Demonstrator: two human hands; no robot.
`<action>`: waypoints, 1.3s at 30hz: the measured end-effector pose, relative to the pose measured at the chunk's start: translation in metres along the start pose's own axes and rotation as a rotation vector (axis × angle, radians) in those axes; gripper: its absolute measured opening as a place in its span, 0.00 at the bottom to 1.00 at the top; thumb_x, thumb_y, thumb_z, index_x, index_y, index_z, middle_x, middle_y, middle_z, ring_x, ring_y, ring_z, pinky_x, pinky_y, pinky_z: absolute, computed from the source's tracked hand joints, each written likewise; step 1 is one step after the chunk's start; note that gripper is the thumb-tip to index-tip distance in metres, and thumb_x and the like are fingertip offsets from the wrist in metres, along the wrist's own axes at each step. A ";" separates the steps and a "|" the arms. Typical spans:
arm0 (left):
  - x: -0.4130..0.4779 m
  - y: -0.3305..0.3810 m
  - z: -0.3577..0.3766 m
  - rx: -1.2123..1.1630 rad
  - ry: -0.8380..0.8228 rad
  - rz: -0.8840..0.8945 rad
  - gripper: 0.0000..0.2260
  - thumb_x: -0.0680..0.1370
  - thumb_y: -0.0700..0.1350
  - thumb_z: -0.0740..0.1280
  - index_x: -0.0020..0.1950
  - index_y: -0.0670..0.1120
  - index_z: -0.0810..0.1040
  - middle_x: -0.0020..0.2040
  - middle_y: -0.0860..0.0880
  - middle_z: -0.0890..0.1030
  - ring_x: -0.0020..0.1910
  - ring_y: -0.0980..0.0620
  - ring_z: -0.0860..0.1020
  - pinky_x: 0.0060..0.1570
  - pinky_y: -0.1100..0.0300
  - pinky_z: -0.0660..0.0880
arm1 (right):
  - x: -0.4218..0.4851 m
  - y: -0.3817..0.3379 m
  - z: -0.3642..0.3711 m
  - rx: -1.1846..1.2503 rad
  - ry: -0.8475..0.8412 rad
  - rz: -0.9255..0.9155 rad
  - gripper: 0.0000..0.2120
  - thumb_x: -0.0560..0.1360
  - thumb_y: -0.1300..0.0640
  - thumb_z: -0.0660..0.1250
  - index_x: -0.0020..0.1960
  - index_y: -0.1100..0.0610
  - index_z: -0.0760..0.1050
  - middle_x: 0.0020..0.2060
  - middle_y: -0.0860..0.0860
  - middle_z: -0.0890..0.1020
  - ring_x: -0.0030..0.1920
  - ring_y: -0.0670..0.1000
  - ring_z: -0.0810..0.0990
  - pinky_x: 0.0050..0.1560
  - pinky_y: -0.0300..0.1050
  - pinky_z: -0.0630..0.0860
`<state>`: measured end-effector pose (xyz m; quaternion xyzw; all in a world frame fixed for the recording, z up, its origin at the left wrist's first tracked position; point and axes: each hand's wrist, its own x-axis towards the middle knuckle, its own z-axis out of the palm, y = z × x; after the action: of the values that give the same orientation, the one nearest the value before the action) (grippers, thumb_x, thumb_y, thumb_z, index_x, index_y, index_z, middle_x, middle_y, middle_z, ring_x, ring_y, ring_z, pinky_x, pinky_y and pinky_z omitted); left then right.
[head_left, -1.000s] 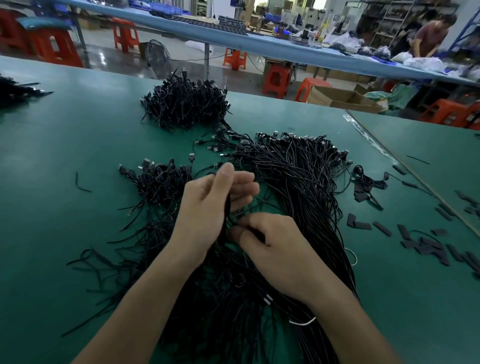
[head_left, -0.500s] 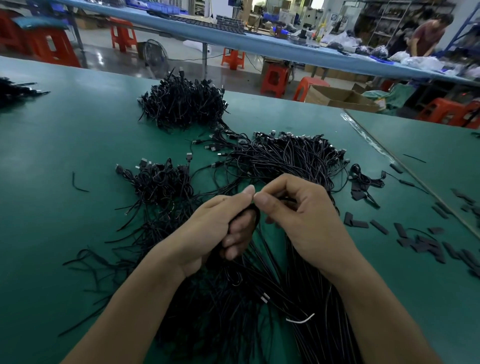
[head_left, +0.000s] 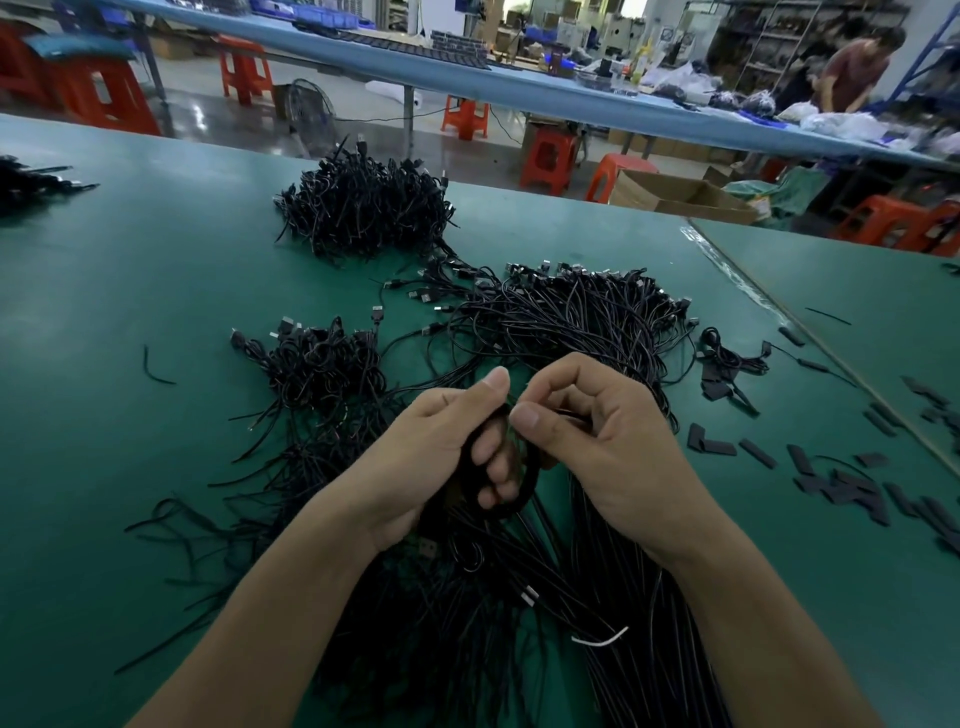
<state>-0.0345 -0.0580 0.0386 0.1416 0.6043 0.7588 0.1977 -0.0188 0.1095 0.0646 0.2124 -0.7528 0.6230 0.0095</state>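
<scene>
Counter: green, and it carries everything we work with.
Loose cables: a wide black spread that runs from the middle of the counter down under our forearms, plugs at its far edge.
Far heap: wound cables piled well beyond the hands; a smaller heap lies nearer, to the left.
Right hand: a second ago it lay low on the spread, below the left hand. It has since come up level with it, and its thumb and curled forefinger now pinch a strand just beside the left thumb tip.
Left hand: palm turned inward and thumb pointing away from us, much as half a second ago. Its fingers are curled through the coil and grip it.
Coiled cable: our task piece, looped round the left fingers and held just above the spread. We judge that the winding is nearly done and the loose end comes next.
Black strips: scattered to the right, well apart from both hands and untouched. They are probably the wraps for closing the coil.
</scene>
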 end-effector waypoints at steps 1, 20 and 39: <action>0.002 -0.002 0.001 0.057 0.058 0.025 0.26 0.80 0.60 0.59 0.25 0.48 0.69 0.27 0.47 0.76 0.28 0.50 0.76 0.30 0.63 0.74 | 0.000 0.001 0.001 -0.001 0.011 -0.009 0.04 0.77 0.64 0.69 0.44 0.58 0.76 0.32 0.48 0.83 0.33 0.43 0.81 0.37 0.32 0.76; 0.002 -0.007 0.013 0.141 0.177 -0.072 0.33 0.80 0.68 0.50 0.32 0.43 0.73 0.23 0.51 0.69 0.18 0.56 0.60 0.19 0.66 0.57 | 0.001 0.011 0.022 -0.137 0.364 -0.064 0.02 0.76 0.53 0.71 0.45 0.51 0.79 0.39 0.47 0.83 0.37 0.47 0.82 0.38 0.37 0.77; 0.009 -0.008 0.002 0.242 0.537 0.139 0.25 0.83 0.58 0.58 0.31 0.46 0.57 0.28 0.48 0.56 0.20 0.57 0.59 0.30 0.52 0.66 | -0.023 0.052 0.050 -1.033 -0.296 0.101 0.16 0.80 0.49 0.64 0.67 0.45 0.71 0.55 0.47 0.72 0.56 0.50 0.72 0.56 0.43 0.69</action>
<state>-0.0403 -0.0509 0.0311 -0.0004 0.7099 0.7032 -0.0397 -0.0024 0.0764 -0.0020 0.2293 -0.9637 0.1349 -0.0236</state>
